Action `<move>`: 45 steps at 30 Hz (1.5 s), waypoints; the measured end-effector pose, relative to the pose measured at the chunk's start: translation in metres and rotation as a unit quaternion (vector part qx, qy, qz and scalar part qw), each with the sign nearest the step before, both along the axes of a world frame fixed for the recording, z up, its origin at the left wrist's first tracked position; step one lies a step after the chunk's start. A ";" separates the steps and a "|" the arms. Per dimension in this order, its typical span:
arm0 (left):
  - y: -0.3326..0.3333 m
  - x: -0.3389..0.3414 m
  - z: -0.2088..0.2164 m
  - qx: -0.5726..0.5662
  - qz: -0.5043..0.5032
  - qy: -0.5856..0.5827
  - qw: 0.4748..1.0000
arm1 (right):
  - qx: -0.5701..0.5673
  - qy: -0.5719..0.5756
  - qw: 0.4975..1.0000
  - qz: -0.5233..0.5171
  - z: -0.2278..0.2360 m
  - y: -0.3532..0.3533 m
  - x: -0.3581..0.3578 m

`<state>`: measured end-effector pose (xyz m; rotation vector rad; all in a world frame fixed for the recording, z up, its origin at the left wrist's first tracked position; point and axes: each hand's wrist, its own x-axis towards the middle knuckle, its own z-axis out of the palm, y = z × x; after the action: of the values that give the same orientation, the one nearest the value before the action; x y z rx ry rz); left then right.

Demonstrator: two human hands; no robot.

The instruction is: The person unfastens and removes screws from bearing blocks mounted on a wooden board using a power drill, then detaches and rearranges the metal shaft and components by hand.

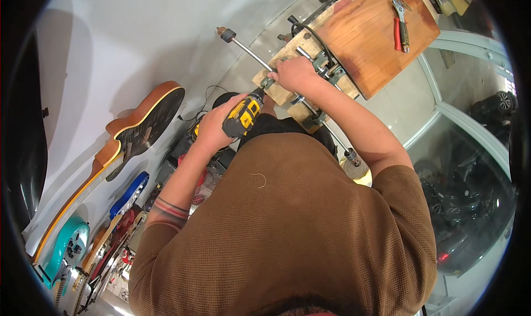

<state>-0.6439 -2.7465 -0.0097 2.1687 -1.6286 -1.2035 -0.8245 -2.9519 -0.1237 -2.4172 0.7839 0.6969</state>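
Observation:
My left hand is wrapped round the grip of a yellow and black cordless drill. The drill's nose meets a green metal fitting at the edge of a pale wood block. My right hand is closed over the fitting beside a long steel rod, its fingertips next to the rod; exactly what they grip is partly hidden. A second steel rod with a dark end knob runs below my right forearm. More clamp hardware sits right of my right hand.
A reddish-brown wood board lies beyond the clamps, with an adjustable wrench and a red-and-black-handled tool on it. Guitars, including a brown one and a teal one, line the left wall. Glass doors stand at right.

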 end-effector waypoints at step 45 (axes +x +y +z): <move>0.003 -0.007 0.008 -0.025 0.035 0.005 0.999 | -0.032 -0.041 0.998 -0.025 -0.007 0.012 -0.005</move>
<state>-0.6509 -2.7435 -0.0018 2.1673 -1.5477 -1.1388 -0.8298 -2.9397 -0.1311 -2.4583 0.8420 0.5570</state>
